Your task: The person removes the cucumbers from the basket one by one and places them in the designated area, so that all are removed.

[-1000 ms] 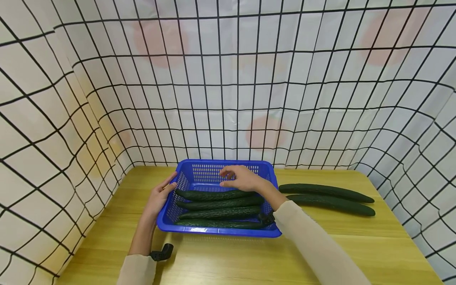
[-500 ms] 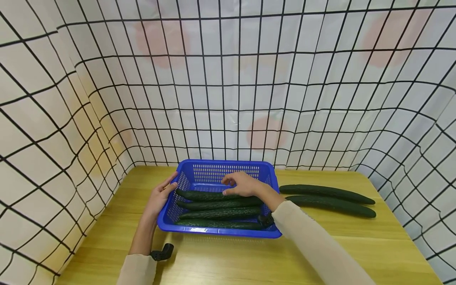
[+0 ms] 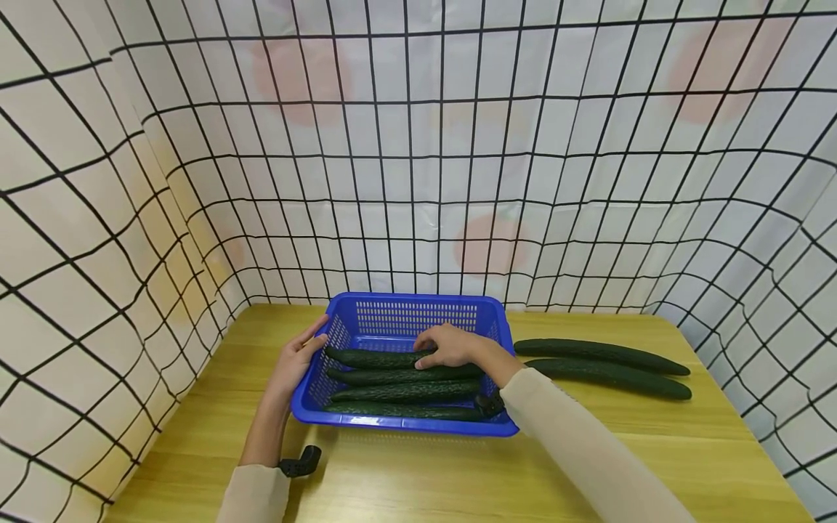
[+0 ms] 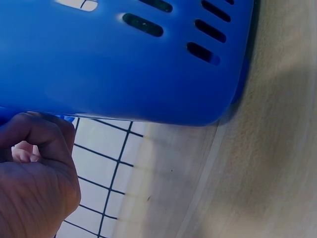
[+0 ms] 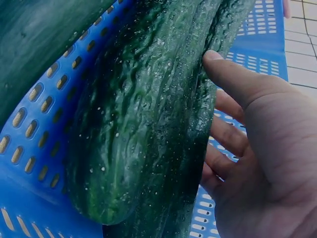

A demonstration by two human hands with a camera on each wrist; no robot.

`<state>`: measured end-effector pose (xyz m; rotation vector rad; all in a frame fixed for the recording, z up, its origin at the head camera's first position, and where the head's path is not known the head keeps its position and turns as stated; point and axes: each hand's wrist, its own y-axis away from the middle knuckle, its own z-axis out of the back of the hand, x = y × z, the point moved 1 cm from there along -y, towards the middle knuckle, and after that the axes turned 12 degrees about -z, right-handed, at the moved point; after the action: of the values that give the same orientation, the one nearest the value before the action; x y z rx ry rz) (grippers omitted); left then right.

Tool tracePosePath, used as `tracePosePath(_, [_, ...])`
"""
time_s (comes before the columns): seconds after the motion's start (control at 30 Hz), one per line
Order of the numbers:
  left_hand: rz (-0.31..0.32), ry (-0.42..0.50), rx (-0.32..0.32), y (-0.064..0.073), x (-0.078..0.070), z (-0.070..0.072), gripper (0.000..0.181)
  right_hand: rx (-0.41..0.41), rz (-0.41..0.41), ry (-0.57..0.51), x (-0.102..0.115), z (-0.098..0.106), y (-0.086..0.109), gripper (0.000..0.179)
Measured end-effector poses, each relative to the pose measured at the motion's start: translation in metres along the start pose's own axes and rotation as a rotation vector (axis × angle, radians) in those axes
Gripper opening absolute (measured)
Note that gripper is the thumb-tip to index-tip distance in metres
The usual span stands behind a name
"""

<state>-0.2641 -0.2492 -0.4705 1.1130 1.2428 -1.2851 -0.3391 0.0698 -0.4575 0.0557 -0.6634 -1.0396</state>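
A blue slotted plastic basket (image 3: pixel 418 427) stands on the table with several long dark green cucumbers (image 3: pixel 405 393) side by side in it. My left hand (image 3: pixel 291 367) grips its left rim, thumb over the edge; the left wrist view shows the curled hand (image 4: pixel 37 168) against the blue rim. My right hand (image 3: pixel 453 346) reaches into the basket at the farthest cucumber (image 3: pixel 369 359). In the right wrist view its thumb lies on one side of that cucumber (image 5: pixel 198 114) and its fingers (image 5: pixel 228 134) curl along the other. The fingertips there are partly hidden.
Two more cucumbers (image 3: pixel 608 369) lie on the wooden table (image 3: pixel 654 457) to the right of the basket. A white wall covering with a black grid (image 3: pixel 418 181) encloses the back and both sides. A black camera (image 3: pixel 304 462) sits on my left wrist.
My right hand has come down and slightly toward me, from above the basket's far part onto the farthest cucumber. The left hand stays on the rim.
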Motion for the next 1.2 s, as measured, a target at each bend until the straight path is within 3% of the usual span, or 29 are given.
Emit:
tracePosePath(0.43, [-0.01, 0.019, -0.011, -0.0023, 0.0019, -0.002, 0.05, 0.007, 0.056, 0.002, -0.0025, -0.001, -0.0015, 0.04])
tracePosePath(0.8, [-0.006, -0.007, -0.007, -0.0036, 0.0026, 0.0007, 0.051, -0.045, 0.077, -0.038, -0.0024, 0.0027, 0.0004, 0.041])
tracePosePath(1.2, [0.001, -0.023, 0.005, -0.0032, 0.0022, 0.0015, 0.051, -0.092, 0.041, -0.109, -0.0052, 0.0035, 0.0025, 0.045])
